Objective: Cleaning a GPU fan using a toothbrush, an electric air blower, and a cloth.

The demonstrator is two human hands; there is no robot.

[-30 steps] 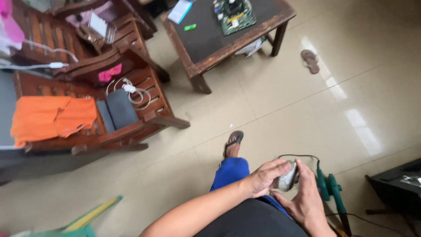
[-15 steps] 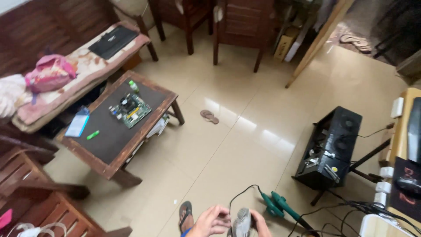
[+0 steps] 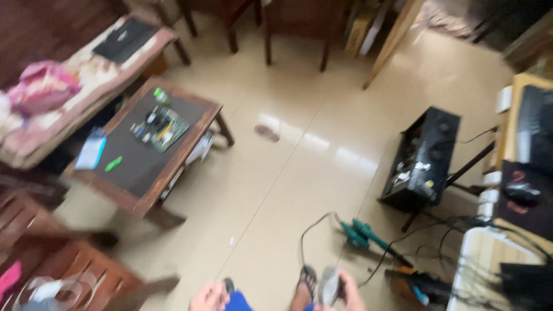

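The right hand sits at the bottom edge of the view, its grip closed around a small pale grey device held upright just above the person's knees. The left hand is well apart from it at the lower left, only partly in frame – whether its grip is open or closed I cannot tell, and nothing shows in it.

Below the hands lies the glossy tiled floor. Just beside the right hand, 2 green-handled tools rest on the tiles among a tangle of dark cables that runs toward a black speaker box and a pale unit at the right. Further off to the left stands a low wooden worktop carrying a green circuit board, a blue packet and a small green marker-like object.

Judging from this, the main risk is the cabling – a foot or the device's own lead could catch in the loose loops and drag a tool or tug the speaker box. The picture is also blurred, so the device is only half seen at the frame edge; a 1-handed hold over hard tile could end in a drop and a cracked casing
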